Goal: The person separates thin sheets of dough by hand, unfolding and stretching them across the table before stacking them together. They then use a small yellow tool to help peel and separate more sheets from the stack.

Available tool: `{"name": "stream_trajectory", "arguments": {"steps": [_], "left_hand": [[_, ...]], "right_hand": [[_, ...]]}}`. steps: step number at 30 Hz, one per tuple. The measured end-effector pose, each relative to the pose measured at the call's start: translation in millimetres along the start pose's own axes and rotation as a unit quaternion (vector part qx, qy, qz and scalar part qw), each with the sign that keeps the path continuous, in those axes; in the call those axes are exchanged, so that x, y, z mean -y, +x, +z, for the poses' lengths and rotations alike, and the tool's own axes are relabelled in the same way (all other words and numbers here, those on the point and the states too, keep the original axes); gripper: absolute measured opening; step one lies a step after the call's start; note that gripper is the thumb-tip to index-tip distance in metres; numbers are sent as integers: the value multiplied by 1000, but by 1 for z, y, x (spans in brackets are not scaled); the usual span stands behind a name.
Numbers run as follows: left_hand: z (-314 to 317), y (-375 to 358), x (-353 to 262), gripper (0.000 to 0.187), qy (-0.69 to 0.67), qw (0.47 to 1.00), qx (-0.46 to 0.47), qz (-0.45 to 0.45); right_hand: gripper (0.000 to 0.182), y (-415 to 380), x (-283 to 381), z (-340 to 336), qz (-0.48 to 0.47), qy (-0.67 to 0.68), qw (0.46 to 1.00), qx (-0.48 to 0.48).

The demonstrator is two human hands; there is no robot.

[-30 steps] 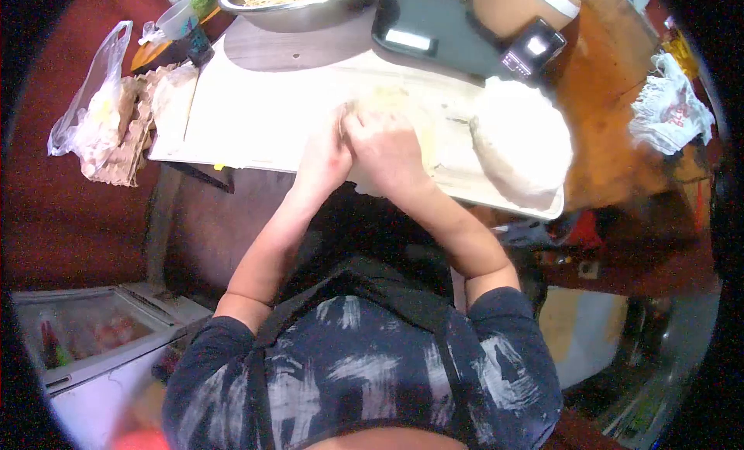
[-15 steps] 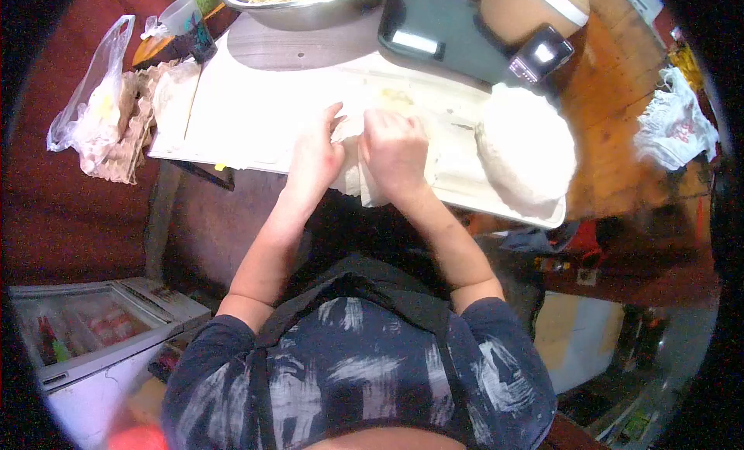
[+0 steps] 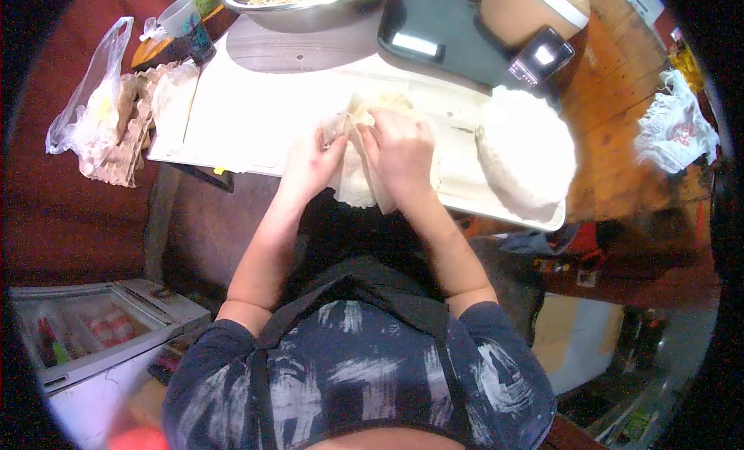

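A thin, pale, floppy wrapper sheet [image 3: 355, 179] hangs between my hands over the near edge of a white tray [image 3: 496, 216]. My left hand [image 3: 314, 162] pinches its upper left part between thumb and fingers. On the other side, my right hand [image 3: 403, 149] has its fingers closed on the upper right part. Just beyond the fingers lies a small yellowish patch of food [image 3: 395, 103], partly hidden and washed out by glare. To the right of my right hand rests a thick, round white stack [image 3: 527, 152], too bright to show separate layers.
A metal bowl [image 3: 310, 15] of shredded filling stands at the back on a grey-brown board [image 3: 256, 47]. Beside it are a dark tray [image 3: 465, 51], a tan container [image 3: 527, 12] and a phone [image 3: 542, 56]. Plastic bags and brown paper [image 3: 116, 140] lie left; a white cloth [image 3: 676, 125] lies right.
Both hands have shifted slightly. My left fingers have closed in on the sheet, and my right hand has turned so its thumb and fingertips show pinching it. More of the sheet now shows between them.
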State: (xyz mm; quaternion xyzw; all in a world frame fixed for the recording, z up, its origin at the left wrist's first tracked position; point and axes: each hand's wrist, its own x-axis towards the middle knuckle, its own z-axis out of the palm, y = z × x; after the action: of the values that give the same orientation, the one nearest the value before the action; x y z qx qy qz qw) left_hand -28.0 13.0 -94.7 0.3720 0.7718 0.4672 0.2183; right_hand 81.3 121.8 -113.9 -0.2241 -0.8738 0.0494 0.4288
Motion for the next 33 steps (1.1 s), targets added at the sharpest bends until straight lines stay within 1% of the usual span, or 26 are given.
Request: {"name": "stream_trajectory", "arguments": {"steps": [2,3,4,5,7,8,10,12,14,16,17,18,20,22,23,25,27,29,31,32,33], "left_hand": [[1,-2,3,32,25,1000,-1,12],[4,0,11,33,16,996,-15,81],[7,1,18,35,7,988,-30,149],[9,3,24,35,8,988,-32,149],[11,5,25,38,77,979,-103,158],[10,7,24,38,77,979,-104,157],[5,9,18,42,11,993,-50,106],[4,8,14,42,8,994,-47,99],[6,10,15,42,6,995,-41,94],[9,16,26,43,20,988,-63,138],[9,17,30,43,20,988,-63,138],[8,19,32,43,16,990,-61,124],[5,19,34,43,11,992,-59,110],[1,18,28,43,47,995,-51,66],[2,19,30,43,47,995,-50,67],[4,21,32,39,-8,993,-62,103],[2,13,25,37,12,994,-55,97],[3,10,28,37,32,994,-48,91],[7,12,35,39,-77,994,-32,67],[5,10,38,39,-76,994,-32,68],[-2,2,22,41,-28,998,-23,52]], "right_hand": [[14,0,1,6,-7,-3,1000,23],[14,1,2,6,-7,-3,1000,22],[13,3,3,6,-28,-12,999,44],[13,4,4,6,-50,-20,996,65],[11,4,8,8,-59,-12,996,58],[10,3,9,8,-67,-5,996,51],[10,4,9,3,-56,-5,997,43],[11,6,5,-2,-45,-5,998,34],[10,9,-3,-5,-13,-18,998,60],[7,8,-5,-5,-2,-12,999,42],[5,8,-6,-6,8,-6,1000,24],[5,8,-9,-6,8,-5,1000,24],[8,10,-15,-7,49,-15,998,20],[9,9,-20,-9,62,-20,998,18],[10,10,-21,-9,74,-25,997,15],[10,9,-22,-10,67,-20,997,33],[11,9,-21,-8,60,-15,997,50],[10,8,-19,-3,47,50,995,73],[9,12,-14,2,44,57,995,72],[8,14,-11,4,41,65,994,71],[8,16,-10,6,42,65,995,70]]}}
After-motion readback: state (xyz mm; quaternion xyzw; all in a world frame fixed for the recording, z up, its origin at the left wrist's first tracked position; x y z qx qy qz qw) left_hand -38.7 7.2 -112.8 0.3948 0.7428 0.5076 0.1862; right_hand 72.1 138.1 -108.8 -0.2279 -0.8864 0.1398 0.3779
